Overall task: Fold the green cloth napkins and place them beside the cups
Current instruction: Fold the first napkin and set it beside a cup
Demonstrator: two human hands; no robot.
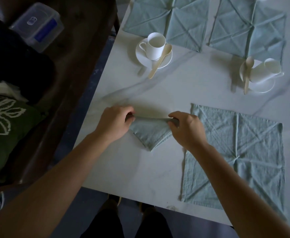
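napkin (150, 133) folded into a triangle, flat on the pale worktop (132, 169) at centre frame, tip toward the bottom edge. pinched at both ends of its long top edge: left hand (115, 122) with fingers (129, 115) curled on the left corner, right hand (187, 129) with fingers (172, 117) clamped on the right corner, probably to keep that edge taut for the next crease. unfolded napkin (244, 152) spread just right of it, ready to hand. two further napkins (168, 19) laid open along the top of the frame, behind an upright cup (155, 45) and a second cup (269, 69), seemingly on its side. none folded beside a cup yet.
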